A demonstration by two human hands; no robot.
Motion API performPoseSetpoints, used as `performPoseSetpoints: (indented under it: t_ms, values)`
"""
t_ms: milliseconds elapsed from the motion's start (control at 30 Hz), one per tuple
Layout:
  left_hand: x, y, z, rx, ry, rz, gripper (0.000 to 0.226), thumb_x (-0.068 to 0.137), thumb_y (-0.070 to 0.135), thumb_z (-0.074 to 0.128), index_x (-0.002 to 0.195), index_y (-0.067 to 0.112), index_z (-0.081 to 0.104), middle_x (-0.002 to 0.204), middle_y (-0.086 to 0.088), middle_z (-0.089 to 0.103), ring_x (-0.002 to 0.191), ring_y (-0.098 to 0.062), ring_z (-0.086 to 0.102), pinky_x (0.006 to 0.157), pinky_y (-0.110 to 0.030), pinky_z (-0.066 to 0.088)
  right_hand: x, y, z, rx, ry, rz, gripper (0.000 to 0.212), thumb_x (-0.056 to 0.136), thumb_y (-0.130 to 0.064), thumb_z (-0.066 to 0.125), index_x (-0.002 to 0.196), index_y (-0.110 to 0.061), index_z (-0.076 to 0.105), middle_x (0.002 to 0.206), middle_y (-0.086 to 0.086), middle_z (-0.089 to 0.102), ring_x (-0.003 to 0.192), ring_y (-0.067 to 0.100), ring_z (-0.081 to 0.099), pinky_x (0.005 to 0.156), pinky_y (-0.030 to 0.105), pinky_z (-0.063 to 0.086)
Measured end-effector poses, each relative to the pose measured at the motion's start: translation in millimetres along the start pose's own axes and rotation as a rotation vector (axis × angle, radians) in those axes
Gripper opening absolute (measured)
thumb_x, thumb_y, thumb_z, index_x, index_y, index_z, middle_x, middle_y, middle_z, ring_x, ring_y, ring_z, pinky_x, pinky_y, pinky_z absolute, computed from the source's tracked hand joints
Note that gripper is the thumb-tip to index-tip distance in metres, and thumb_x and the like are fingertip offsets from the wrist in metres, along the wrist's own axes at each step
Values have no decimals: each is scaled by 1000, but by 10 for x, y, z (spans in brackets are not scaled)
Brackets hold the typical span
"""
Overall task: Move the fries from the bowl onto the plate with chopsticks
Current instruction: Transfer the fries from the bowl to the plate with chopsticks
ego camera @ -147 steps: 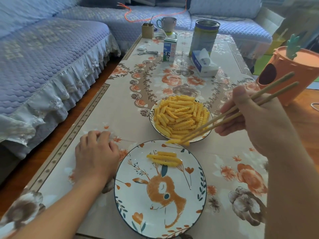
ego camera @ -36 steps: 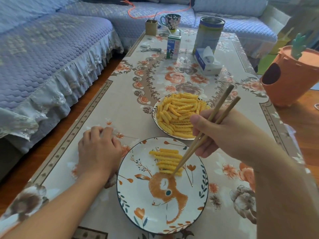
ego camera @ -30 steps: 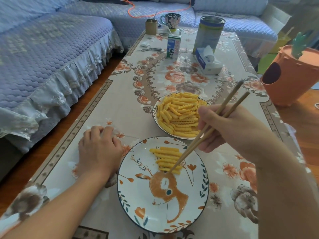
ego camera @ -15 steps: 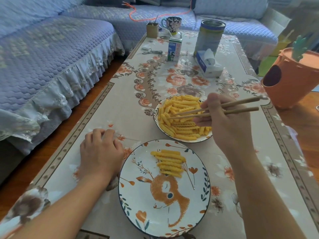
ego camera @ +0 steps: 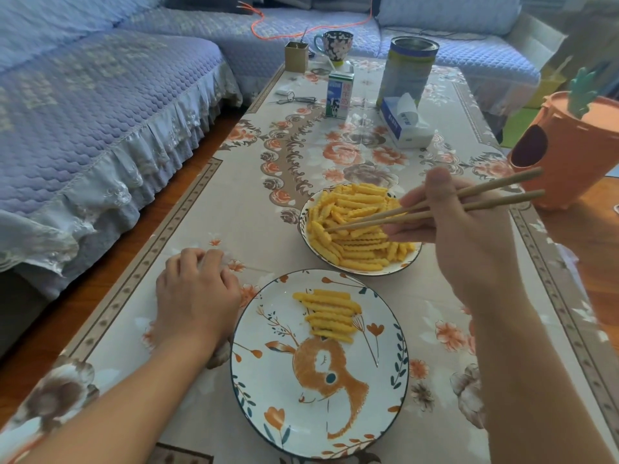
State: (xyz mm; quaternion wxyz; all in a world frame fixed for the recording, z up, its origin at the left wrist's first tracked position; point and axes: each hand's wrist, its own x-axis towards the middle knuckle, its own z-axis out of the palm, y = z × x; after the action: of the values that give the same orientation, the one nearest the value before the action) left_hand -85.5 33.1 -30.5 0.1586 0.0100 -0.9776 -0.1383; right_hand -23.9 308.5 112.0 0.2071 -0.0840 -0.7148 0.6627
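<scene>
A white bowl [ego camera: 304,218] heaped with crinkle-cut yellow fries [ego camera: 355,209] stands on the table. In front of it sits a plate [ego camera: 288,413] painted with an orange deer, and several fries [ego camera: 330,314] lie in a stack on its far half. My right hand [ego camera: 469,239] holds wooden chopsticks [ego camera: 432,209] over the bowl. Their tips rest among the fries at the bowl's left side. My left hand [ego camera: 196,296] lies flat on the tablecloth, just left of the plate, with its fingers curled.
At the table's far end stand a milk carton [ego camera: 340,95], a tall tin [ego camera: 407,70], a tissue pack [ego camera: 405,123], a mug [ego camera: 334,45] and a small brown box [ego camera: 296,56]. An orange carrot-shaped bin [ego camera: 569,155] stands at the right. A blue sofa [ego camera: 83,112] runs along the left.
My right hand has lifted the chopsticks off the plate, where the stack of fries has grown, and swung them back over the bowl. Their tips now reach into the fries. The left hand has stayed put.
</scene>
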Motion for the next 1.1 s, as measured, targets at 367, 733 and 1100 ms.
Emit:
performPoseSetpoints:
  t_ms: [367, 733, 1100]
  values:
    - [0, 6, 5, 3, -8, -2, 32, 91, 18, 58, 121, 15, 68, 121, -15, 59, 113, -36, 50, 95, -53, 43, -9, 22, 18, -45, 6, -24, 47, 93, -49, 53, 86, -5, 70, 70, 16, 73, 61, 27, 76, 56, 33, 63]
    - [-2, 12, 6, -2, 53, 23, 40, 83, 24, 47, 112, 11, 71, 112, -17, 62, 103, -40, 54, 86, -51, 48, -110, 305, 400, -100, -172, 48, 34, 101, -33, 55, 91, -7, 75, 74, 11, 75, 66, 24, 75, 63, 34, 64]
    - [-5, -9, -7, 22, -11, 20, 27, 90, 19, 59, 116, 14, 67, 117, -14, 59, 109, -34, 51, 91, -50, 44, -92, 501, 546, -85, -254, 80, 42, 95, -41, 53, 94, -5, 73, 85, 19, 74, 76, 25, 77, 71, 39, 65]
